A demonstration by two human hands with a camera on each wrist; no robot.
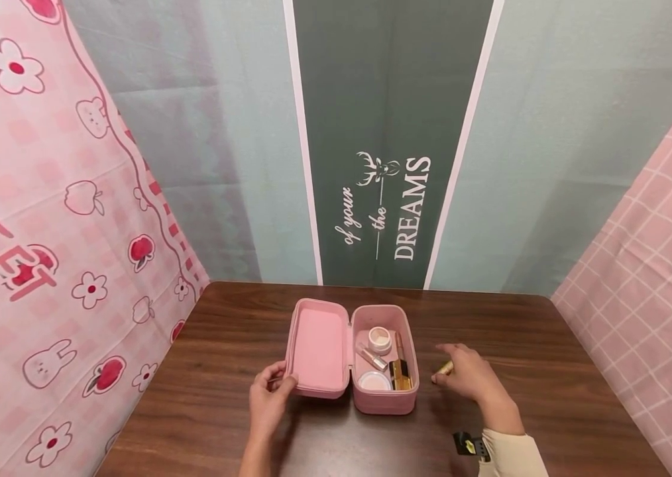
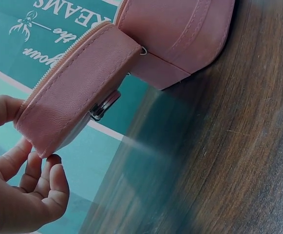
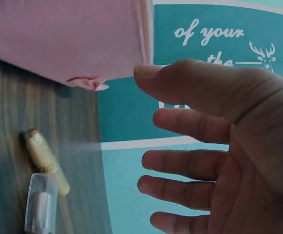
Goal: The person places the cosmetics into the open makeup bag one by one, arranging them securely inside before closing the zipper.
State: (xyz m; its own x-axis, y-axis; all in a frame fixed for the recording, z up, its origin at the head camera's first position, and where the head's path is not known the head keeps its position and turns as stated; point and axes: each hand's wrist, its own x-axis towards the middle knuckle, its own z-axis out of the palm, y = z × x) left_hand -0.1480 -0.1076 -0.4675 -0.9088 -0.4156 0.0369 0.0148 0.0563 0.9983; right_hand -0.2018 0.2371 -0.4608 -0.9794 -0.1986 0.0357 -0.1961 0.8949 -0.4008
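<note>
Head view: dark brown wood-grain surface (image 1: 223, 371) carries pink, stitched, rectangular zip case (image 1: 385, 403), its matching padded lid (image 1: 319, 348) swung open to left. Left hand (image 1: 267, 397) pinches lid's outer near corner between thumb and fingers. Right hand (image 1: 473, 376), thumb and fingers parted, hovers right of case. Inside case: round white-rimmed compact (image 1: 374, 382), small round jar (image 1: 380, 340), black-and-gold container (image 1: 399, 375), slim clear-and-pink tube (image 1: 374, 358). Right wrist view: transparent cylindrical tube (image 3: 40, 204) and slim gold cylinder (image 3: 46, 161) lie side by side on surface, near right hand.
</note>
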